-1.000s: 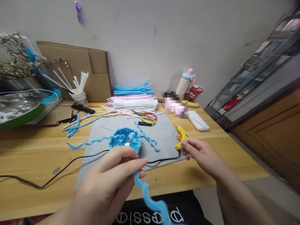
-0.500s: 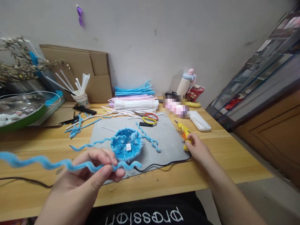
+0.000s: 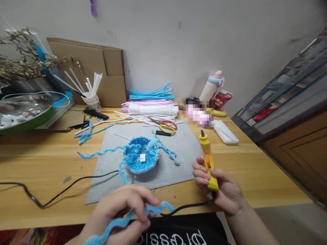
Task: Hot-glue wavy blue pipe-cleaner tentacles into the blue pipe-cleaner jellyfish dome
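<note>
Gripping glue gun, upside-down "press" lettering

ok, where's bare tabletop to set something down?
Right: yellow-brown wooden tabletop between the white oblong object and right hand. Left: between the green-sided round tray and thin black cord. Crowded: back, around the banded white fuzzy-stem bundle.

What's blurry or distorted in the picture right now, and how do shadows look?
Head view: the left hand looks slightly blurred, perhaps from motion; coarse pixelation covers the pink item; the shelving slants at the right, possibly lens distortion; the shadow beside the bottle is soft.
</note>
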`<control>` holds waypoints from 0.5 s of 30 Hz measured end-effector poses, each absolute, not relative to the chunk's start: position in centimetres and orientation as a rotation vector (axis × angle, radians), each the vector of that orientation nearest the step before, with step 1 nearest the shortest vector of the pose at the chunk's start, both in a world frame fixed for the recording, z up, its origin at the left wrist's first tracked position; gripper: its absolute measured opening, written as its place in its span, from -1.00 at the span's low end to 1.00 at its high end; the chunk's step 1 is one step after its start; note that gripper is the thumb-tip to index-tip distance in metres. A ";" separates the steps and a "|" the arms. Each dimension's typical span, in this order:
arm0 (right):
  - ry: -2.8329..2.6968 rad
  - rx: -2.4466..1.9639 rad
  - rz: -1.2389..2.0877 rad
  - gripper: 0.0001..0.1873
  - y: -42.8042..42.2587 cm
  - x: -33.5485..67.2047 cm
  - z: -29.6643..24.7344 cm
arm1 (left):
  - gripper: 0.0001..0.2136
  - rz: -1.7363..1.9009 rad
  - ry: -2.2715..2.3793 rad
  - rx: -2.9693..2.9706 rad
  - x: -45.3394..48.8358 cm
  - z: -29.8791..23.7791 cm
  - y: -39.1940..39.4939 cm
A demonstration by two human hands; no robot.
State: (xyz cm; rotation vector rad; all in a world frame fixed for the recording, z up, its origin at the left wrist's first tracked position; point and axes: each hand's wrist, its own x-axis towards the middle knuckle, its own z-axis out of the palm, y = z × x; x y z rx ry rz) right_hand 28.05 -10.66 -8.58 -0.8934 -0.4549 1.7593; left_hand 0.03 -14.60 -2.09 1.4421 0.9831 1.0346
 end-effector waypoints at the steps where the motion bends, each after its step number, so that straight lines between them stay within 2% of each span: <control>1: -0.361 -0.760 1.819 -0.56 -10.8 27.6 -8.5 | -0.85 0.958 0.930 1.345 0.1 -2.6 -14.3; 4: -0.218 -0.454 1.908 -0.66 -10.9 26.8 -8.6 | -0.93 0.773 0.708 1.125 0.3 -4.2 -13.6; 8: -0.340 -0.421 1.910 -0.70 -10.9 26.2 -9.0 | -0.89 0.685 0.502 0.990 1.1 -5.8 -12.9; 15: -0.786 -0.804 1.726 -0.79 -12.0 25.9 -10.2 | -0.81 1.181 0.947 1.528 1.5 -8.2 -11.9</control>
